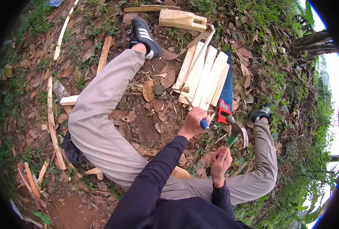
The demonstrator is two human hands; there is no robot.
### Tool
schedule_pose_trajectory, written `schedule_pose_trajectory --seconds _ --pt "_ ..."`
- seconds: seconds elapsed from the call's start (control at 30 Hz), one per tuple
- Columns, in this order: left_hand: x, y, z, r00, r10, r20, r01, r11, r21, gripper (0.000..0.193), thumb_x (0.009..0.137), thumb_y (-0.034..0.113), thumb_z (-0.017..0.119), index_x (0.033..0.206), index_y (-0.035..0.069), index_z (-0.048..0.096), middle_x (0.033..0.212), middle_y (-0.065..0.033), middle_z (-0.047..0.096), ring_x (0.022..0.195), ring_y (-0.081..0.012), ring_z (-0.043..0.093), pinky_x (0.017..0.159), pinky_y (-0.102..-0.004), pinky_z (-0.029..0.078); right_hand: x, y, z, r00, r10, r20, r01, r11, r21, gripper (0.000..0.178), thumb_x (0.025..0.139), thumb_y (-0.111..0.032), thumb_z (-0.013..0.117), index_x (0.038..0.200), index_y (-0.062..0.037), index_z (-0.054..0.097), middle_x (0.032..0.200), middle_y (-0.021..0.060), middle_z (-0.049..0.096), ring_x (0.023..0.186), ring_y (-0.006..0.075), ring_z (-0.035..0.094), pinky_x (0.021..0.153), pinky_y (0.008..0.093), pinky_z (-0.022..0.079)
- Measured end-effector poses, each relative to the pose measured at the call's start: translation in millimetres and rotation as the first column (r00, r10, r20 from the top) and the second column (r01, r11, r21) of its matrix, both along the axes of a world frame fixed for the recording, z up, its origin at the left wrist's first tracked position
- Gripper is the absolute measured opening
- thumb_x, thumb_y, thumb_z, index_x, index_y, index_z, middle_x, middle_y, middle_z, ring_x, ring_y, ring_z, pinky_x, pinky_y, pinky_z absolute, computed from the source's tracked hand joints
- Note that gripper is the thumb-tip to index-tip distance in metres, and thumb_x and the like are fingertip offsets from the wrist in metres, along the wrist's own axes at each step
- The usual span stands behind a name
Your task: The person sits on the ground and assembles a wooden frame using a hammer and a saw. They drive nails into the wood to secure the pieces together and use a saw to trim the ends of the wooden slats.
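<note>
My left hand (pixel 195 121) is closed around the blue handle of a chisel (pixel 205 124), whose thin metal shaft points away from me toward the pale boards (pixel 207 72). The tip meets or hangs over the near left end of the boards; I cannot tell which. My right hand (pixel 220 162) grips the green handle of a claw hammer (pixel 238 131). The hammer's head is raised to the right of the chisel's handle end, apart from it. Just right of the boards lies a handsaw (pixel 227 87) with a blue blade and a red grip.
A thick notched wood block (pixel 182 20) lies beyond the boards. My legs (pixel 108 87) are spread around the work. Long wood strips (pixel 52 118) and a black plastic bag (pixel 72 149) are at left. Dry leaves and grass cover the ground; a tree trunk (pixel 315 41) stands far right.
</note>
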State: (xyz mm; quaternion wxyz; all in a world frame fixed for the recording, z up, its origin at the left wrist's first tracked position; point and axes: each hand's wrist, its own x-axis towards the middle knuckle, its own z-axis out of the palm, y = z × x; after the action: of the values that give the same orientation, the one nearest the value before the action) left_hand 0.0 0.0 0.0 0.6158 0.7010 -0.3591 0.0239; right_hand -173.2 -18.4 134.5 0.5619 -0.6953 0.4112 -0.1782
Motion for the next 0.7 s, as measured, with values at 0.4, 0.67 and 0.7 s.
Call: schedule_pose_trajectory --seconds 0.4,0.67,0.7 --pt "-0.6 10.5 -3.3 0.997 -0.075 0.033 0.076 0.996 -0.036 0.024 0.074 0.004 0.067 0.063 0.007 0.046 0.062 -0.0100 0.048 0.062 -0.0313 0.052 0.067 -0.0406 0.046 -18.7 -7.9 -6.9 0.999 -0.034 -0.022 0.034 0.999 0.042 0.032 0.110 -0.029 0.044 0.097 -0.0014 0.052 0.061 -0.0051 0.039 0.049 0.0021 0.036 0.042 0.0217 0.029" --pt "-6.1 10.5 -3.2 0.999 0.037 0.020 -0.037 0.999 -0.011 0.022 0.074 0.007 0.066 0.064 0.009 0.047 0.065 -0.0086 0.050 0.066 -0.0302 0.053 0.071 -0.0408 0.046 -9.3 -6.1 -1.4 0.999 -0.030 0.014 0.029 0.998 0.062 0.030 0.110 -0.030 0.044 0.100 -0.0024 0.052 0.063 -0.0058 0.039 0.050 0.0014 0.036 0.042 0.0210 0.030" --pt "-6.0 10.6 -3.3 0.999 0.023 0.034 -0.022 1.000 -0.011 0.022 0.074 0.007 0.066 0.064 0.009 0.047 0.065 -0.0086 0.050 0.066 -0.0301 0.053 0.071 -0.0408 0.046 -9.6 -6.2 -1.6 0.999 -0.034 0.018 0.032 0.997 0.071 0.030 0.110 -0.030 0.045 0.100 -0.0024 0.052 0.063 -0.0058 0.039 0.050 0.0013 0.036 0.042 0.0210 0.030"
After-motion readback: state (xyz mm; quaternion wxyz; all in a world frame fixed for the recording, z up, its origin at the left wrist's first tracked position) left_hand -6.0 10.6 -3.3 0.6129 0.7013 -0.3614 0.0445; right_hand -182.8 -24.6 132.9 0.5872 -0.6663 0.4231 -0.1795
